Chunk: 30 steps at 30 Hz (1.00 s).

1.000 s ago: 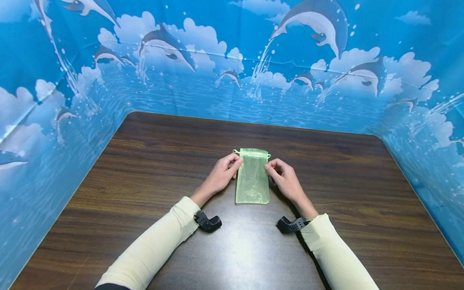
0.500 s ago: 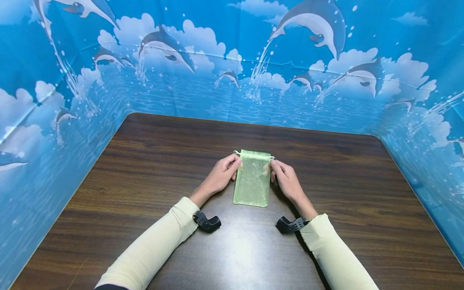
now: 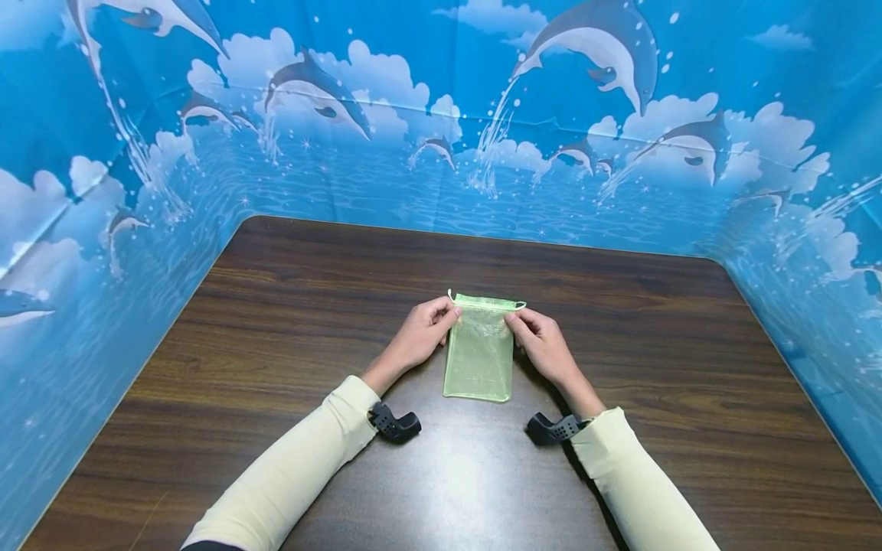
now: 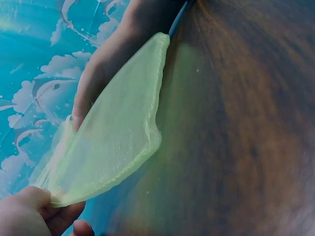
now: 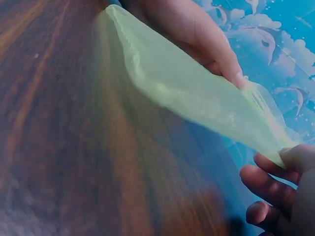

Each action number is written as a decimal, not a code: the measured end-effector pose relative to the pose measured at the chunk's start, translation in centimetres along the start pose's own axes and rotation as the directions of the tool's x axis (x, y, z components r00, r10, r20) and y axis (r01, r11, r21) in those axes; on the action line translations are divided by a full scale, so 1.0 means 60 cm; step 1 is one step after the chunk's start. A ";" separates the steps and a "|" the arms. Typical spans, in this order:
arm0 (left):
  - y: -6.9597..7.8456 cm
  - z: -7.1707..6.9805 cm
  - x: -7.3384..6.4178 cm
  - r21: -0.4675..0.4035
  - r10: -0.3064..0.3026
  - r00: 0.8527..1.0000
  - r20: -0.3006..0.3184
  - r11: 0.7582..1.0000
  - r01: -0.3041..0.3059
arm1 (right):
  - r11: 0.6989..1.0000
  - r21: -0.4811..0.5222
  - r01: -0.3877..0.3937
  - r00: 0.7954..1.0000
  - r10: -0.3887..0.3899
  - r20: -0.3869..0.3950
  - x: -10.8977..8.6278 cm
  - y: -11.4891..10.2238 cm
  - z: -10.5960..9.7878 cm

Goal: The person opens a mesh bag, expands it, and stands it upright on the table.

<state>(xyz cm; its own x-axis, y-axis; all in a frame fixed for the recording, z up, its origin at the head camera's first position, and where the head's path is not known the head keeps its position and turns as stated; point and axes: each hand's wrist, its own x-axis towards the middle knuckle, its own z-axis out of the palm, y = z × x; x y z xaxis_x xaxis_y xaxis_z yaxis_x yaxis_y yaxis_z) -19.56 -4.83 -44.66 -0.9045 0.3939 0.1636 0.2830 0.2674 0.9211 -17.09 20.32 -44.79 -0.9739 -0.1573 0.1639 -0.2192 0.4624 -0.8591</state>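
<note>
A sheer light-green drawstring pouch point(image 3: 478, 356) hangs between both hands in the head view, its drawstring top pointing away from me. My left hand point(image 3: 422, 330) pinches its left edge just below the drawstring. On the opposite side, my right hand point(image 3: 540, 337) pinches the right edge at about the same height. White-green cord loops stick out at both top corners. In the left wrist view the pouch point(image 4: 115, 123) bows out between the hands, its lower end close over the table. The right wrist view shows thumb and forefinger at the corner of the pouch point(image 5: 187, 93).
A dark wood-grain table point(image 3: 310, 321) lies under the hands, with a bright glare patch near its front. A blue dolphin-print curtain point(image 3: 386, 168) stands along its back and sides. Each wrist wears a black camera band, such as the left band point(image 3: 395, 423).
The pouch has come slightly nearer to me. My right fingers have shifted along its right edge, up toward the drawstring and then back inward. The left hand has barely moved.
</note>
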 end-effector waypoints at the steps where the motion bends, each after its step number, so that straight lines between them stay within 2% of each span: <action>1: 0.000 0.000 0.000 -0.001 0.000 1.000 -0.003 1.000 0.000 | 1.000 0.005 -0.002 1.000 0.002 -0.002 0.000 0.000 0.000; 8: 0.002 0.000 0.000 -0.007 0.011 1.000 -0.030 1.000 -0.011 | 1.000 0.016 -0.002 1.000 0.002 -0.007 0.001 0.000 -0.001; 19: 0.000 -0.001 -0.002 -0.031 -0.005 1.000 -0.007 0.999 0.005 | 1.000 -0.024 0.014 0.999 -0.013 0.031 -0.002 0.001 -0.001; 27: 0.001 0.000 0.000 -0.073 0.016 1.000 -0.003 0.997 -0.016 | 0.998 0.066 -0.005 1.000 0.007 -0.030 0.000 -0.001 0.001; 30: 0.002 0.001 0.000 -0.061 0.011 1.000 -0.018 0.998 -0.012 | 0.996 0.090 -0.004 0.999 0.007 -0.034 -0.007 -0.026 -0.002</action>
<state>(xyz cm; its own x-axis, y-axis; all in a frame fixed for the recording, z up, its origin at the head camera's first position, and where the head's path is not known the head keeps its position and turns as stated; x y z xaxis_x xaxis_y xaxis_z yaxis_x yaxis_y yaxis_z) -19.49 -4.75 -44.59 -0.9069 0.3807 0.1804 0.2742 0.2084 0.9388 -16.36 19.75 -43.43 -0.9769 -0.1240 0.1742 -0.2090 0.3828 -0.8999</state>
